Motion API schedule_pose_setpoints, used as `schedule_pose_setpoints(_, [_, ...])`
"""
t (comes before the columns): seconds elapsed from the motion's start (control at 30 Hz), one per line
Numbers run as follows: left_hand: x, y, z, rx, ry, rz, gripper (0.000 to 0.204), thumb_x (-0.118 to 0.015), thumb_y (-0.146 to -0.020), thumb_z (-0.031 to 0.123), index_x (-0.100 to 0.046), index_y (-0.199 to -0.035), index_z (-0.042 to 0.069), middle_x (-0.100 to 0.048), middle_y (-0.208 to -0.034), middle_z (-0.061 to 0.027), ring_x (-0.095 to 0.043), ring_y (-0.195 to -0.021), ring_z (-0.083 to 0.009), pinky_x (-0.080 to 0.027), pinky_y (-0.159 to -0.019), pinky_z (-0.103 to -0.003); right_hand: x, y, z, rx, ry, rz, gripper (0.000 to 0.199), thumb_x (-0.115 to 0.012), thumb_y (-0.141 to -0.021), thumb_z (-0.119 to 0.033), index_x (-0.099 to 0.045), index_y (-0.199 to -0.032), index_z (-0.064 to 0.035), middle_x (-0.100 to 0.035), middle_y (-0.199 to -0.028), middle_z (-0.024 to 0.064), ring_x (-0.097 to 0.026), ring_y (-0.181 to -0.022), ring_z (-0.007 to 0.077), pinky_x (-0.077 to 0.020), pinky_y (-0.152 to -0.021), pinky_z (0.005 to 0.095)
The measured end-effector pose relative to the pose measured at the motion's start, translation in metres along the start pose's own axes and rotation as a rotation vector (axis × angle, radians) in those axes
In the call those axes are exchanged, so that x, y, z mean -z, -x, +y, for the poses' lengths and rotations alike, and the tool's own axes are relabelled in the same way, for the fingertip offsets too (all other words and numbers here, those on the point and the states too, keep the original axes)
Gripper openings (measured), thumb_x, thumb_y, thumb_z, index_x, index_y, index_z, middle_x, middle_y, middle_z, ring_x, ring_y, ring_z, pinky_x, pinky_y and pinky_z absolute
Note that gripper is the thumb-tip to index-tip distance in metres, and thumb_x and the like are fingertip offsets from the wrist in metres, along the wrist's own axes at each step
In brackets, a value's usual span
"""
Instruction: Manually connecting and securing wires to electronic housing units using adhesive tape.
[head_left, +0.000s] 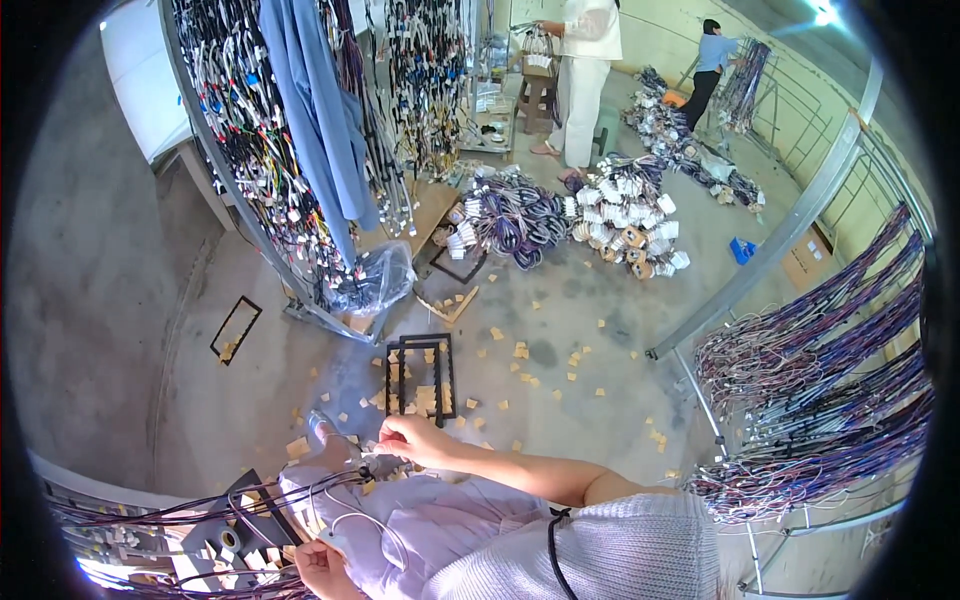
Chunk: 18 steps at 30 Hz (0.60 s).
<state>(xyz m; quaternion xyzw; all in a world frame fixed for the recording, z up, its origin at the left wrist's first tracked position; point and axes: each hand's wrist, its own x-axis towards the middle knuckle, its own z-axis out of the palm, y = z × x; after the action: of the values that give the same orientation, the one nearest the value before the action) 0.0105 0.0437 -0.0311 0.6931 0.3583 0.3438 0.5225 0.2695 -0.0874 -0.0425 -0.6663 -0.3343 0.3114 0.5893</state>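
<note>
A bundle of thin dark cables (190,513) runs in from the left to my lap, with loose ends and small connectors around its tip. My right hand (412,440) is closed in a pinch at the bundle's end, on a thin cable with a pale end. Nearer the lower edge, my left hand (325,568) has its fingers closed beside a white looped wire (385,525). What sits between those fingers is too small to make out. The wire loop lies over my pale lilac skirt (430,510).
A roll of tape (229,540) lies on a dark surface by the cables. Black frames (450,375) and yellowish scraps (521,351) litter the floor. Cable racks stand at left (235,130) and right (820,350). Coiled harnesses (515,215) are piled ahead, near two other people (590,60).
</note>
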Motion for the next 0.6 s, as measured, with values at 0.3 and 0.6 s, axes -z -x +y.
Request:
schedule_pose_setpoints(0.3, [-0.004, 0.0, -0.002, -0.008, 0.037, -0.073, 0.02, -0.049, -0.081, -0.015, -0.047, -0.088, 0.004, -0.049, -0.071, -0.0003, -0.046, -0.055, -0.0047, -0.036, -0.048, -0.018, 0.011, -0.001, 0.028, 0.051, 0.298, 0.067, 0.023, -0.063, -0.09, -0.021, -0.057, -0.081, -0.0003, -0.059, -0.067, 0.0106, -0.055, -0.058, 0.0188, -0.0417, -0.055, 0.0349])
schedule_pose_setpoints(0.6, [-0.005, -0.002, -0.002, -0.025, 0.039, -0.04, 0.022, -0.047, -0.082, -0.015, -0.045, -0.093, 0.004, -0.047, -0.071, -0.0006, -0.044, -0.054, -0.005, -0.035, -0.047, -0.017, 0.025, 0.003, 0.04, 0.114, 0.03, 0.054, 0.011, -0.051, -0.086, 0.004, -0.061, -0.092, 0.002, -0.067, -0.087, 0.0111, -0.064, -0.067, 0.0187, -0.0512, -0.061, 0.0321])
